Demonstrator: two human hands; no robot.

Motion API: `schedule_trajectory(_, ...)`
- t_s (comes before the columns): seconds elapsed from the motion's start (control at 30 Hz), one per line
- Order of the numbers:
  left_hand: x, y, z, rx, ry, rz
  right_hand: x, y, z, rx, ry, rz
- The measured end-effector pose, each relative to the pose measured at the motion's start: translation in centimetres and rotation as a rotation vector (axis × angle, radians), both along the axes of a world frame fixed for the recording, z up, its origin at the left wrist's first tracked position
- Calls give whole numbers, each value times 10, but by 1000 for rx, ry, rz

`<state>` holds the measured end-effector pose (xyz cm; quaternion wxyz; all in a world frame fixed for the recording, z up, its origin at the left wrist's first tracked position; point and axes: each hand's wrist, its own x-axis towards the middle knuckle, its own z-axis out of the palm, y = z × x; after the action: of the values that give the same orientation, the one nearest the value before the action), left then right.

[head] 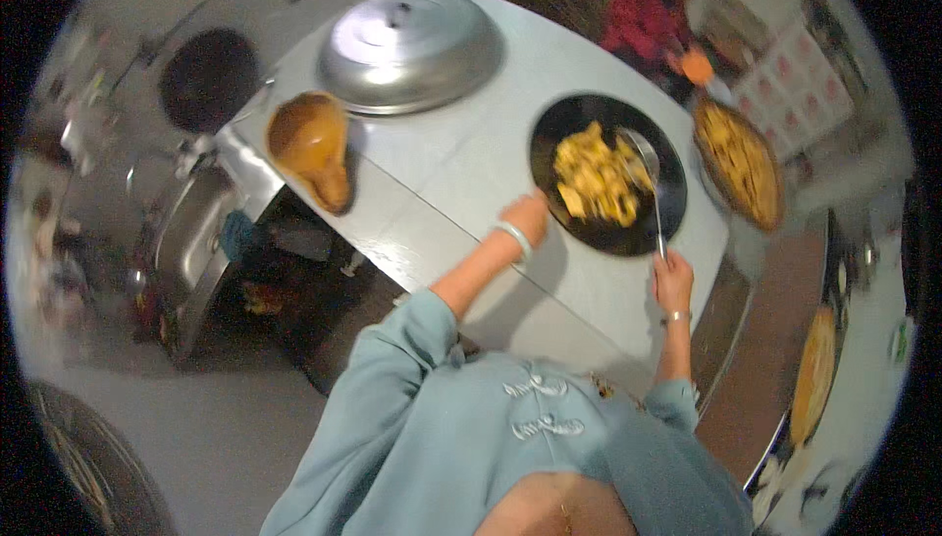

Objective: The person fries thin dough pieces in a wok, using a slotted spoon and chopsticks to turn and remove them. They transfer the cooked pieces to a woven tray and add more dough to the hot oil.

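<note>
A black wok (pixel 563 113) sits at the white tiled counter (pixel 456 168), with yellowish chunks of food (pixel 592 179) heaped inside. My left hand (pixel 526 216), closed, is at the wok's near left rim and appears to grip it. In my right hand (pixel 673 278) is the handle of a metal ladle (pixel 644 153). The ladle's head rests among the food at the right side of the heap; its exact shape is blurred.
A large domed metal lid (pixel 412 50) and a gourd scoop (pixel 305 138) are on the counter's far left. Right of the wok stands a basket (pixel 736 168) of yellowish pieces. A metal sink (pixel 195 219) lies left. Beyond the counter, a person in red (pixel 644 17) sits by an orange object (pixel 697 67).
</note>
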<state>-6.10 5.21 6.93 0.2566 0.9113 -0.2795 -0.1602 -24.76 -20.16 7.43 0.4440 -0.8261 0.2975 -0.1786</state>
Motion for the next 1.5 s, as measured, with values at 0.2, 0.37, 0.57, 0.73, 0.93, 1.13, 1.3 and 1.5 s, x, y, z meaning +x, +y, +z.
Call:
schedule_trajectory(0.2,24,-29,-9,65,-25,65,-25,-6,46,349,288,41)
schedule_trajectory(0.37,43,-52,-36,102,-10,36,-20,-13,22,368,430,208)
schedule_trajectory(0.57,50,-81,8,101,29,-60,3,-27,-19,250,312,214)
schedule_trajectory(0.73,99,-80,-54,122,-31,34,26,-32,14,283,312,138)
schedule_trajectory(0.93,113,-105,-51,172,-48,47,43,-90,24,260,137,-95)
schedule_trajectory(1.13,124,-128,-66,236,-36,68,63,-138,-9,39,247,-171)
schedule_trajectory(1.3,124,-147,-83,323,31,79,61,-147,-51,-70,248,-108)
schedule_trajectory(1.5,103,-155,-87,329,76,85,59,-113,-49,334,385,-116)
